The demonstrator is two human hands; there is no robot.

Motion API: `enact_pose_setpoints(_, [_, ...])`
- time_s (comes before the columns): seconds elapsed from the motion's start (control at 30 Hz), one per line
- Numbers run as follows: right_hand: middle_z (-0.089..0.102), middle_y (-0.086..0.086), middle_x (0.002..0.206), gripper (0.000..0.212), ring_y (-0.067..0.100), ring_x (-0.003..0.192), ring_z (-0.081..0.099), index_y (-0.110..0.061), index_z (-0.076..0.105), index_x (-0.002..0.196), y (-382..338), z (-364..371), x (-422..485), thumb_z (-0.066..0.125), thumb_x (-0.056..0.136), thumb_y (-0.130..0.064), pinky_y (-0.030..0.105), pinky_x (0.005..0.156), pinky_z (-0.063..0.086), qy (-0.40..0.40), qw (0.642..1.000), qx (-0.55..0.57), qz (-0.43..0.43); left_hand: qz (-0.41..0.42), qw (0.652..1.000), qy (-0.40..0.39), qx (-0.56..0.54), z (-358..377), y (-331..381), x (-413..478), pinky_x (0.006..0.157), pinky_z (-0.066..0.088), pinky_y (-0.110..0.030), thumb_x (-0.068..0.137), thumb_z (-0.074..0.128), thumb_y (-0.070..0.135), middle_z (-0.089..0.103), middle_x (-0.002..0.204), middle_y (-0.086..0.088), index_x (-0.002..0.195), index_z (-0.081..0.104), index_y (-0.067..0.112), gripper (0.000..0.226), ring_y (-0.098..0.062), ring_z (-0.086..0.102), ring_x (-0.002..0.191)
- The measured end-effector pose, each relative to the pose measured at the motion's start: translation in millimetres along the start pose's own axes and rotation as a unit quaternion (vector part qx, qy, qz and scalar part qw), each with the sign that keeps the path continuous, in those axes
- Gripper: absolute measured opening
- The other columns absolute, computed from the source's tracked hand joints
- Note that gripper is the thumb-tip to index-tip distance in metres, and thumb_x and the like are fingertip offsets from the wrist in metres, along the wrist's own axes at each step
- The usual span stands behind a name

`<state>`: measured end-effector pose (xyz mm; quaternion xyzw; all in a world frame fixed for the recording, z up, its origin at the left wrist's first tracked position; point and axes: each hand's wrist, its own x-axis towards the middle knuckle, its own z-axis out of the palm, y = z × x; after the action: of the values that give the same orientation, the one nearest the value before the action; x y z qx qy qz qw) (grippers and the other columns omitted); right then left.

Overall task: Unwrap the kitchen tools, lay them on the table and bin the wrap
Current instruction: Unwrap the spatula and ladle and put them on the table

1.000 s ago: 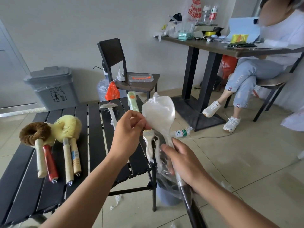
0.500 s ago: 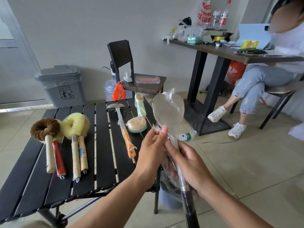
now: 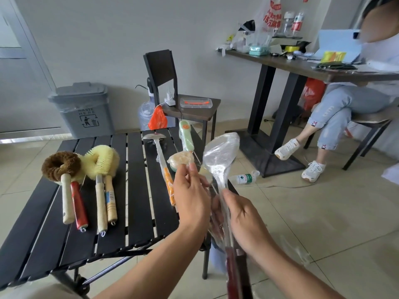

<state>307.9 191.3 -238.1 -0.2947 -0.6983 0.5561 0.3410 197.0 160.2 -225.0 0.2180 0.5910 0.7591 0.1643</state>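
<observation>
A metal ladle [image 3: 220, 156] wrapped in clear film stands upright beside the black slatted table [image 3: 54, 234]. My right hand [image 3: 244, 219] grips its handle through the film. My left hand [image 3: 192, 195] pinches a strip of the clear wrap [image 3: 205, 175] near the ladle's neck. On the table lie a brown brush [image 3: 61, 167], a yellow brush [image 3: 101, 160], a red-handled tool [image 3: 78, 206], an orange-handled skimmer [image 3: 162, 165], a round sponge [image 3: 180, 160] and a green-handled tool [image 3: 185, 134]. The grey waste bin [image 3: 83, 110] stands against the wall beyond the table.
A dark chair [image 3: 172, 91] carrying a plastic box stands behind the table. A person sits at a cluttered desk [image 3: 302, 63] on the right. A plastic bottle [image 3: 244, 179] lies on the tiled floor. Loose film trails by my right forearm.
The ladle has tilted a little to the right and its bowl shows clearer through the film. My left hand has dropped from the bowl to the neck, pulling wrap leftward.
</observation>
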Motion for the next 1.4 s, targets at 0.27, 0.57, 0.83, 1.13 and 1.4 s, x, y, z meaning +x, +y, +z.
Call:
enact_pose_setpoints(0.27, [0.060, 0.004, 0.063, 0.041, 0.019, 0.054, 0.058, -0.020, 0.067, 0.077, 5, -6, 1, 0.076, 0.092, -0.057, 0.033, 0.053, 0.047, 0.025, 0.997, 0.057, 0.047, 0.098, 0.989, -0.049, 0.104, -5, 6, 11, 0.051, 0.044, -0.022, 0.115, 0.040, 0.039, 0.062, 0.063, 0.004, 0.088, 0.052, 0.017, 0.037, -0.009, 0.053, 0.054])
enact_pose_setpoints(0.57, [0.047, 0.008, 0.061, 0.037, 0.018, 0.049, 0.043, -0.010, 0.070, 0.076, 0, -7, 5, 0.083, 0.089, -0.042, 0.028, 0.046, 0.034, 0.057, 0.984, 0.145, 0.091, 0.117, 0.986, -0.026, 0.118, -3, 11, 16, 0.053, 0.042, -0.019, 0.115, 0.040, 0.039, 0.065, 0.068, -0.004, 0.082, 0.048, 0.019, 0.039, -0.003, 0.051, 0.053])
enact_pose_setpoints(0.83, [0.059, 0.008, 0.063, 0.028, 0.016, 0.049, 0.049, -0.005, 0.068, 0.084, -1, -11, 7, 0.073, 0.100, -0.026, 0.023, 0.046, 0.043, 0.070, 0.985, 0.139, 0.071, 0.127, 0.982, -0.022, 0.138, -3, 7, 16, 0.053, 0.044, -0.018, 0.115, 0.041, 0.037, 0.066, 0.067, -0.002, 0.082, 0.047, 0.021, 0.037, -0.005, 0.057, 0.055])
enact_pose_setpoints(1.13, [0.065, 0.007, 0.066, 0.040, 0.017, 0.048, 0.058, -0.009, 0.080, 0.086, 4, -24, 17, 0.060, 0.108, -0.035, 0.025, 0.045, 0.049, 0.089, 0.955, 0.241, 0.148, 0.103, 0.991, 0.015, 0.080, -11, 6, 26, 0.045, 0.037, -0.011, 0.115, 0.041, 0.035, 0.064, 0.061, 0.005, 0.085, 0.048, 0.018, 0.036, 0.000, 0.049, 0.045])
enact_pose_setpoints(1.4, [0.069, 0.010, 0.073, 0.024, 0.020, 0.056, 0.064, -0.009, 0.064, 0.089, 8, -30, 20, 0.077, 0.098, -0.028, 0.031, 0.050, 0.054, 0.071, 0.969, 0.186, 0.145, 0.121, 0.986, -0.010, 0.116, -13, 17, 28, 0.039, 0.034, -0.013, 0.115, 0.040, 0.037, 0.065, 0.064, 0.001, 0.083, 0.045, 0.017, 0.038, -0.001, 0.045, 0.041])
